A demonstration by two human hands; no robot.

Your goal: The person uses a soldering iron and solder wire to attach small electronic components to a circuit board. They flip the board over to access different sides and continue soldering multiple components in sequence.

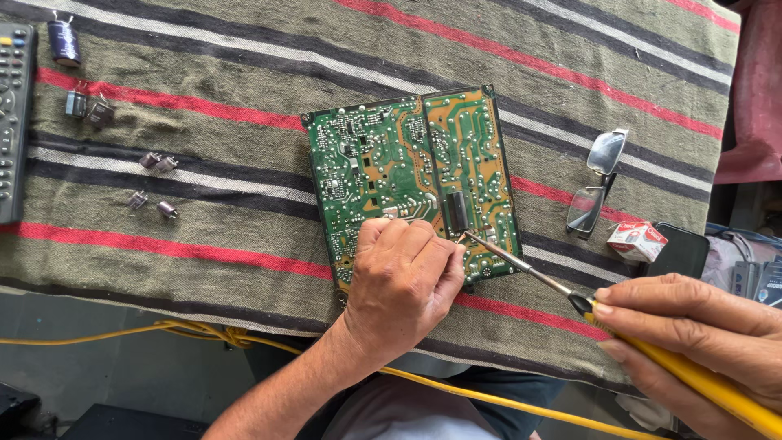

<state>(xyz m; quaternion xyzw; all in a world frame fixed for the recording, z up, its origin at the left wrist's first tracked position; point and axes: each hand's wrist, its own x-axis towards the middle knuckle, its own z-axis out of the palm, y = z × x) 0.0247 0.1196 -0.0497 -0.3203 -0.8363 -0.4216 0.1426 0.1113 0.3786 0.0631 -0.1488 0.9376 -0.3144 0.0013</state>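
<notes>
Head view, my left hand (403, 273): lower centre of the frame, resting on the bottom edge of the green circuit board (411, 179), fingers curled in together near the iron's tip; I cannot tell what, if anything, they pinch.
Head view, my right hand (692, 342): lower right corner, closed around the yellow handle of the soldering iron (652, 350), thumb along the top.
Iron tip: its metal shaft runs up and left from the handle, and the point meets the board just beside my left fingertips.
Circuit board: centre of the frame, solder side up, lying flat on the striped cloth (212, 228) that covers the surface.
Loose parts: small capacitors (122, 155) scattered at the upper left, well apart from the board.
Remote control (12, 114): along the left edge.
Eyeglasses (597, 181): folded, right of the board.
Small red and white box (637, 240): just below the eyeglasses.
Yellow cable (220, 336): runs along the lower part of the frame below the cloth edge.
</notes>
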